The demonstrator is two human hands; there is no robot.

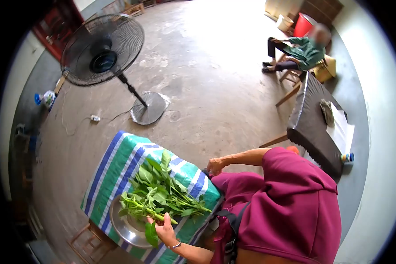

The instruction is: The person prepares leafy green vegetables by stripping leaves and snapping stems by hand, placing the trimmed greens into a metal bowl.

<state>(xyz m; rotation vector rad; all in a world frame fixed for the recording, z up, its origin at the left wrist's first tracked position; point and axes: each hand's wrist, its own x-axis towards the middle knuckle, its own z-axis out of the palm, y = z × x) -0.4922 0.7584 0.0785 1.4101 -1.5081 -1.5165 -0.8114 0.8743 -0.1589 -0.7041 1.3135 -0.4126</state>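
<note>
My left hand (pixel 163 229), with a bracelet at the wrist, is closed on leafy green stems (pixel 138 207). It holds them over a round metal bowl (pixel 138 240), and one broad leaf hangs below the fingers. Beside the bowl, a heap of leafy greens (pixel 156 180) lies on a striped table cover (pixel 132 152) in green, white and blue. My right hand (pixel 215 166) is past the table's near edge, by my lap. Its fingers are curled in, close to something small and dark; what they hold, if anything, is hidden.
A black standing fan (pixel 103 57) is beyond the table, its cord on the floor. A wooden stool (pixel 90 242) touches the table's side. A dark covered table (pixel 314 114) and a seated person (pixel 303 53) are at the right, near a red bucket (pixel 303 25).
</note>
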